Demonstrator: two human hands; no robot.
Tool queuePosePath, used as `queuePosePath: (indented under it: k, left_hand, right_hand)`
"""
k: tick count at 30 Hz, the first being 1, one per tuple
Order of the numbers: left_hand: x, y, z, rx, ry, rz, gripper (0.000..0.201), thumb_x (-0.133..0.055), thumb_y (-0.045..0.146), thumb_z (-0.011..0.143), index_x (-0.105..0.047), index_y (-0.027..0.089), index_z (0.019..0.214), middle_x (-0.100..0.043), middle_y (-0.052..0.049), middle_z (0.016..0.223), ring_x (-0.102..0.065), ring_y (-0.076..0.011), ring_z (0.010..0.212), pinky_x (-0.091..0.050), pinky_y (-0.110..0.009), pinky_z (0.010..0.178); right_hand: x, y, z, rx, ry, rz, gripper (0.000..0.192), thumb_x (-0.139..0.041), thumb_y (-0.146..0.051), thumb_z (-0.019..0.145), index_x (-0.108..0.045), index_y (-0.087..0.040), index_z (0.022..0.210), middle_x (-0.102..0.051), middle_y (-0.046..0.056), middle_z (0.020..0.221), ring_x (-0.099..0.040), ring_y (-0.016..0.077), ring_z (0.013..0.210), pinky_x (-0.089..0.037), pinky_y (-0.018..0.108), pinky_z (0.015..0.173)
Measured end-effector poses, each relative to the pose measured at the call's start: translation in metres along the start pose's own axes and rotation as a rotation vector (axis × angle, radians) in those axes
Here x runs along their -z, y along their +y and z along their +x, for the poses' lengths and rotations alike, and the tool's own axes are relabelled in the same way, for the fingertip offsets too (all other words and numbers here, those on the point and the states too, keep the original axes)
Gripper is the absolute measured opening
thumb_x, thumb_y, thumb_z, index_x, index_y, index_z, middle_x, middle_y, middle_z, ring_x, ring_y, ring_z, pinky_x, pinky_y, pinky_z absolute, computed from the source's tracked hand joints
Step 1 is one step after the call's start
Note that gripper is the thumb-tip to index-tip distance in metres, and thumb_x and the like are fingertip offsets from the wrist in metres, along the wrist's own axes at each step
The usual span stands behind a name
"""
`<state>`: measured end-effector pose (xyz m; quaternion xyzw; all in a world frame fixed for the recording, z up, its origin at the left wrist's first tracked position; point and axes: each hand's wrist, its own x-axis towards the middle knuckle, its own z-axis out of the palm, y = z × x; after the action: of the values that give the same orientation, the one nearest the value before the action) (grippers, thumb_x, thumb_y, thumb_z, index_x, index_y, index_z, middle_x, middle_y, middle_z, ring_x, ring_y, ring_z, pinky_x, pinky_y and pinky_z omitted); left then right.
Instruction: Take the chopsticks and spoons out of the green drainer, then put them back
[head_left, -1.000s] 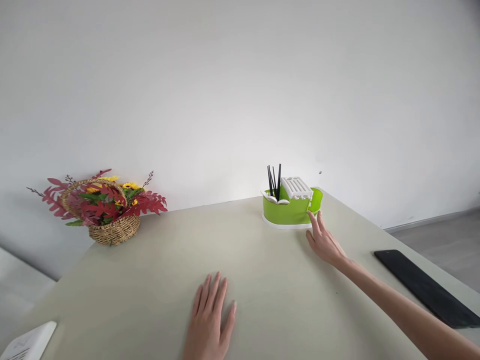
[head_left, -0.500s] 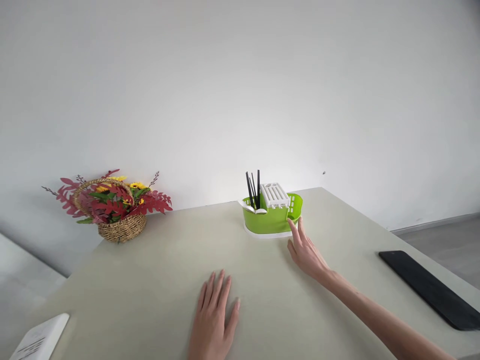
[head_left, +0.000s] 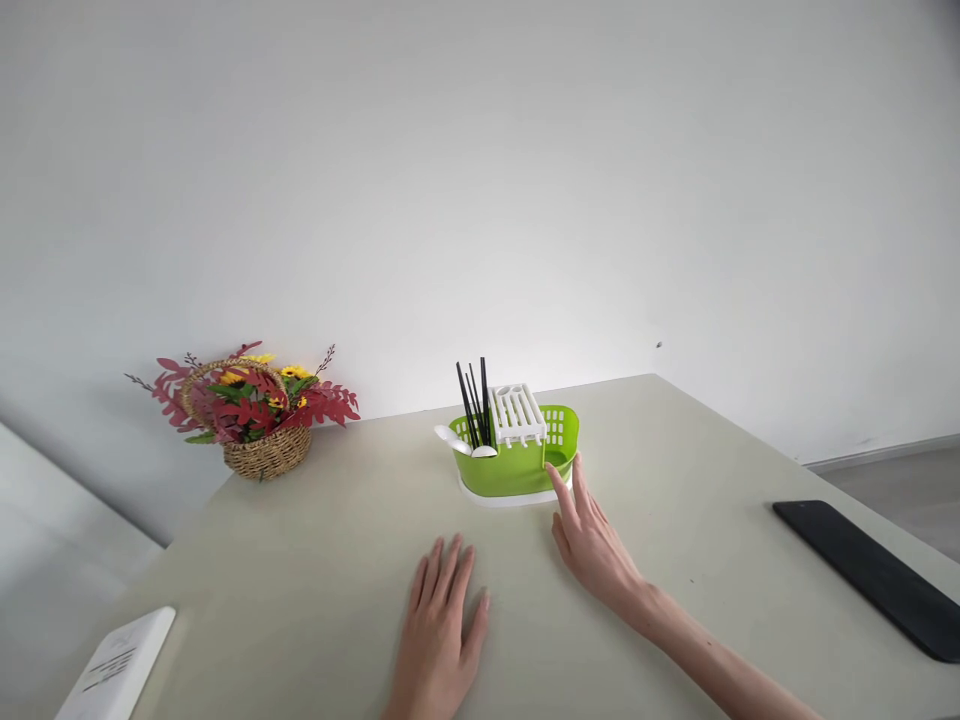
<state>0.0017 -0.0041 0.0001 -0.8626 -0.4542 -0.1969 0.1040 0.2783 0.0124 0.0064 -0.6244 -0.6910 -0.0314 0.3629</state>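
The green cutlery holder (head_left: 517,462), carrying black chopsticks (head_left: 474,403) and a white spoon (head_left: 459,442), is standing at the far middle of the desk (head_left: 675,470), and the right hand (head_left: 592,540) is touching its near right corner with fingers (head_left: 561,486) stretched and slightly spread, pinching nothing. The left hand (head_left: 442,635) is lying flat nearer, fingers spread loosely. It seems the holder is being slid leftward; further sliding is asking for steady, low pressure so it is not tipping.

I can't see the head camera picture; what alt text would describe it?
A person's right hand touches a green cutlery holder with black chopsticks on a beige table; the left hand lies flat. A flower basket stands far left, a black slab right.
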Motion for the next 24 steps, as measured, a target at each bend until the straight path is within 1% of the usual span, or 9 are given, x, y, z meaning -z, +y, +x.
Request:
queuePosePath:
  k: [4,7,9,11,13,15,17,19,24]
  left_hand:
    - [0.009,0.003,0.003,0.011,-0.015,-0.06,0.055,-0.049,0.038,0.104,-0.04,0.03,0.158,-0.045,-0.002,0.163,-0.037,-0.0294,0.153,-0.043,-0.054,0.12]
    - [0.023,0.006,0.009,0.063,0.008,-0.183,0.041,-0.049,0.037,0.104,-0.058,0.029,0.142,-0.06,-0.003,0.15,-0.047,-0.0287,0.147,-0.051,-0.05,0.113]
    - [0.035,0.006,0.016,0.145,0.098,-0.301,0.03,-0.048,0.036,0.104,-0.069,0.027,0.125,-0.07,-0.005,0.134,-0.058,-0.0272,0.137,-0.055,-0.046,0.108]
    - [0.048,0.006,0.025,0.265,0.235,-0.42,0.027,-0.048,0.039,0.104,-0.071,0.026,0.113,-0.074,-0.007,0.122,-0.066,-0.0261,0.123,-0.059,-0.042,0.098]
    - [0.061,0.005,0.038,0.406,0.363,-0.521,0.029,-0.051,0.045,0.102,-0.071,0.025,0.108,-0.073,-0.009,0.117,-0.069,-0.0259,0.112,-0.061,-0.034,0.076]
    - [0.074,0.004,0.055,0.528,0.464,-0.593,0.032,-0.054,0.052,0.099,-0.07,0.025,0.105,-0.072,-0.01,0.116,-0.068,-0.0259,0.108,-0.055,-0.027,0.06]
    - [0.086,0.001,0.076,0.588,0.553,-0.636,0.035,-0.056,0.056,0.097,-0.07,0.024,0.103,-0.072,-0.01,0.116,-0.066,-0.0254,0.109,-0.054,-0.027,0.067]
    - [0.097,-0.005,0.104,0.601,0.607,-0.687,0.034,-0.057,0.055,0.096,-0.069,0.024,0.102,-0.072,-0.009,0.117,-0.065,-0.0247,0.112,-0.053,-0.031,0.087]
    - [0.111,-0.035,0.188,0.647,0.531,-0.947,0.033,-0.055,0.051,0.096,-0.066,0.02,0.105,-0.07,-0.01,0.126,-0.06,-0.0223,0.126,-0.043,-0.033,0.106]
  right_hand:
    - [0.003,-0.012,-0.004,-0.002,-0.016,0.041,0.081,-0.032,-0.012,0.1,0.007,-0.037,0.167,0.024,0.006,0.172,-0.021,0.0382,0.157,-0.047,0.056,0.112]
    - [0.006,-0.015,-0.007,0.003,-0.028,0.049,0.084,-0.034,-0.01,0.097,0.005,-0.036,0.167,0.025,0.005,0.172,-0.018,0.0374,0.158,-0.047,0.054,0.113]
    - [0.006,-0.013,-0.009,0.001,-0.041,0.054,0.087,-0.037,-0.009,0.095,0.003,-0.037,0.167,0.026,0.005,0.172,-0.022,0.0376,0.157,-0.049,0.053,0.112]
    - [0.005,-0.009,-0.009,-0.004,-0.058,0.06,0.088,-0.04,-0.009,0.094,0.0,-0.038,0.167,0.025,0.006,0.172,-0.029,0.0379,0.155,-0.051,0.052,0.11]
    - [0.002,-0.004,-0.009,-0.006,-0.067,0.069,0.089,-0.043,-0.01,0.094,-0.001,-0.038,0.167,0.024,0.007,0.172,-0.035,0.0377,0.152,-0.05,0.053,0.109]
    - [-0.001,-0.001,-0.008,-0.003,-0.067,0.084,0.089,-0.044,-0.011,0.094,-0.002,-0.038,0.167,0.024,0.009,0.172,-0.038,0.0372,0.151,-0.049,0.053,0.11]
    - [-0.002,0.001,-0.008,-0.003,-0.068,0.105,0.088,-0.045,-0.011,0.094,-0.002,-0.037,0.167,0.024,0.01,0.172,-0.038,0.0369,0.151,-0.048,0.053,0.112]
    - [-0.003,0.002,-0.008,-0.002,-0.073,0.125,0.087,-0.045,-0.011,0.095,-0.002,-0.037,0.167,0.024,0.01,0.172,-0.035,0.0369,0.152,-0.047,0.052,0.113]
    - [-0.002,0.007,-0.008,0.001,-0.098,0.137,0.084,-0.044,-0.013,0.097,-0.006,-0.04,0.166,0.024,0.006,0.173,-0.034,0.0358,0.153,-0.045,0.051,0.115]
